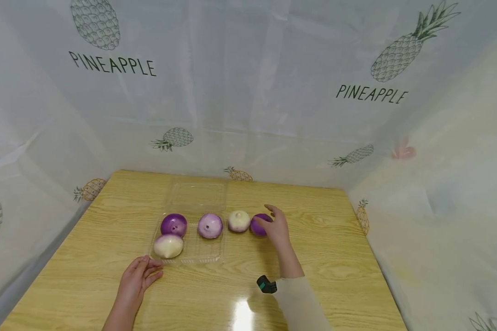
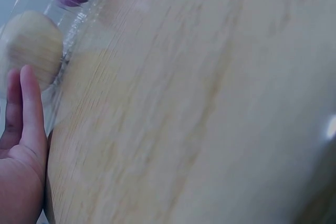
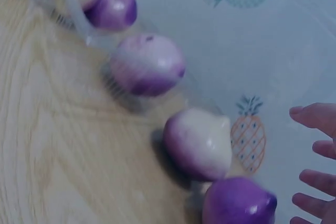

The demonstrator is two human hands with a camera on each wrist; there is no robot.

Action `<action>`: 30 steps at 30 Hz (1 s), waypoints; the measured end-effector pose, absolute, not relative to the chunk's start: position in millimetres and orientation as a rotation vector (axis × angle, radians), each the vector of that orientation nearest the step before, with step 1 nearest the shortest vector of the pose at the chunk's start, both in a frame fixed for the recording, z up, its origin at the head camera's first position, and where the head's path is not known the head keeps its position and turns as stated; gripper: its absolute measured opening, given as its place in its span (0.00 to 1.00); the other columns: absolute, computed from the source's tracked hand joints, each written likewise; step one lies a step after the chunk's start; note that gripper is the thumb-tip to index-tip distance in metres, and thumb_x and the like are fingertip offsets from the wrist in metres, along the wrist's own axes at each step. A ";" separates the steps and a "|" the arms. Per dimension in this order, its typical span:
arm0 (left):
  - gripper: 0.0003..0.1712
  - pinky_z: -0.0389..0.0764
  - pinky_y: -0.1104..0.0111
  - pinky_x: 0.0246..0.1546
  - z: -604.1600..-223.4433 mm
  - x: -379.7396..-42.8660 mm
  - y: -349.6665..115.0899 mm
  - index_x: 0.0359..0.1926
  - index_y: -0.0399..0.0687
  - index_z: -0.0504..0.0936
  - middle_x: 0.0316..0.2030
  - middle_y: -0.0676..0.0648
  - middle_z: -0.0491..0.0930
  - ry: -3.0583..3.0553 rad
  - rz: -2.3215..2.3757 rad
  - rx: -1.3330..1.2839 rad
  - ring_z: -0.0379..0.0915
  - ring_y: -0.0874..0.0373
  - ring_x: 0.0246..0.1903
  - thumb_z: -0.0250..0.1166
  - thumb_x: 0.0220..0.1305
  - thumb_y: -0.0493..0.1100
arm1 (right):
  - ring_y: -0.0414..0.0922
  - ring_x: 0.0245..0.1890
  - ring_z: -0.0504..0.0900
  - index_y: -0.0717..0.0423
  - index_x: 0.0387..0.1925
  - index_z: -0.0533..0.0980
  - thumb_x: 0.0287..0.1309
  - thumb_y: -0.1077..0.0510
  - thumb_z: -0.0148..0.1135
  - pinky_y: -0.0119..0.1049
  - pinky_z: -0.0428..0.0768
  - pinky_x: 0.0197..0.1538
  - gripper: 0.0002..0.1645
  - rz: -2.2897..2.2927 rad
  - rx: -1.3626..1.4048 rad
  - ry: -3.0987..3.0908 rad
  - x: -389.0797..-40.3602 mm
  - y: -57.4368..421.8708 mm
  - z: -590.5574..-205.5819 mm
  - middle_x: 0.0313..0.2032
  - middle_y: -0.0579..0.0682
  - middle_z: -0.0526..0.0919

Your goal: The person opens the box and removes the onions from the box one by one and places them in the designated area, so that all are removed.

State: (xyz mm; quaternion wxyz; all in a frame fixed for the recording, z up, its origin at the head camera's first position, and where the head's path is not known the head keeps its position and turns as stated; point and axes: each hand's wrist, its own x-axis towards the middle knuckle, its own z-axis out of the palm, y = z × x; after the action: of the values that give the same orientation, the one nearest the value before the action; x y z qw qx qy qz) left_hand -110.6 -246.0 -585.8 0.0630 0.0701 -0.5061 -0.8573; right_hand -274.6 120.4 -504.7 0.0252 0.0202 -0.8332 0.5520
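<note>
My right hand (image 1: 278, 232) reaches over a dark purple onion (image 1: 257, 226), its fingers spread; in the right wrist view the fingers stand apart from that onion (image 3: 236, 203). Just left of it on the table sits a white-and-purple onion (image 1: 238, 221). A clear plastic clamshell box (image 1: 209, 252) lies with its lid folded back. Inside are a dark purple onion (image 1: 174, 224) and a whitish onion (image 1: 168, 246) on the left, and a pale purple onion (image 1: 210, 225) at the right. My left hand (image 1: 133, 279) is at the box's front left corner, fingers extended along its edge.
The box's clear lid (image 1: 196, 195) lies flat behind it on the wooden table (image 1: 314, 239). Pineapple-printed sheeting (image 1: 248, 92) hangs behind the table and along both sides. A small black device (image 1: 267, 285) shows at the right wrist.
</note>
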 end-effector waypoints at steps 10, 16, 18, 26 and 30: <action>0.15 0.86 0.64 0.39 -587.0 -111.9 -243.5 0.39 0.40 0.79 0.35 0.46 0.85 -1.528 -2.579 0.251 0.82 0.56 0.38 0.50 0.77 0.44 | 0.59 0.59 0.70 0.60 0.60 0.72 0.54 0.56 0.73 0.52 0.77 0.57 0.34 1.846 0.224 -2.594 -256.3 81.8 -490.9 0.59 0.59 0.73; 0.16 0.86 0.64 0.40 -586.4 -110.6 -245.3 0.40 0.39 0.79 0.35 0.47 0.84 -1.558 -2.575 0.262 0.81 0.57 0.39 0.50 0.77 0.45 | 0.58 0.55 0.74 0.63 0.57 0.74 0.53 0.59 0.73 0.53 0.75 0.58 0.30 1.859 0.348 -2.572 -245.5 54.3 -491.1 0.55 0.58 0.77; 0.16 0.86 0.64 0.40 -586.1 -109.8 -246.1 0.40 0.39 0.79 0.35 0.47 0.84 -1.556 -2.573 0.262 0.81 0.57 0.39 0.50 0.77 0.45 | 0.59 0.54 0.74 0.61 0.57 0.74 0.53 0.59 0.73 0.50 0.78 0.54 0.30 1.907 0.365 -2.570 -240.8 45.0 -491.3 0.54 0.58 0.77; 0.14 0.86 0.64 0.39 -588.8 -109.1 -246.6 0.39 0.42 0.80 0.35 0.46 0.85 -1.510 -2.584 0.191 0.82 0.56 0.38 0.49 0.77 0.42 | 0.59 0.50 0.76 0.63 0.55 0.75 0.53 0.65 0.72 0.36 0.79 0.45 0.27 2.006 0.493 -2.567 -226.8 12.4 -496.6 0.52 0.58 0.78; 0.15 0.86 0.64 0.39 -588.9 -110.0 -244.6 0.38 0.42 0.80 0.35 0.46 0.85 -1.506 -2.588 0.181 0.82 0.57 0.38 0.49 0.78 0.42 | 0.59 0.50 0.77 0.62 0.55 0.76 0.52 0.65 0.73 0.37 0.82 0.46 0.27 2.012 0.554 -2.572 -220.7 3.5 -502.5 0.52 0.56 0.78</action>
State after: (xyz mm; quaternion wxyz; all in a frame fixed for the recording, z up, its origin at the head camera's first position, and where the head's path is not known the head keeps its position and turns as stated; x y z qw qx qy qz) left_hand -110.0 -244.6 -588.9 0.0708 0.0603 -0.5008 -0.8605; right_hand -220.7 3.5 -502.5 -0.0851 0.1667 -0.7736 0.6054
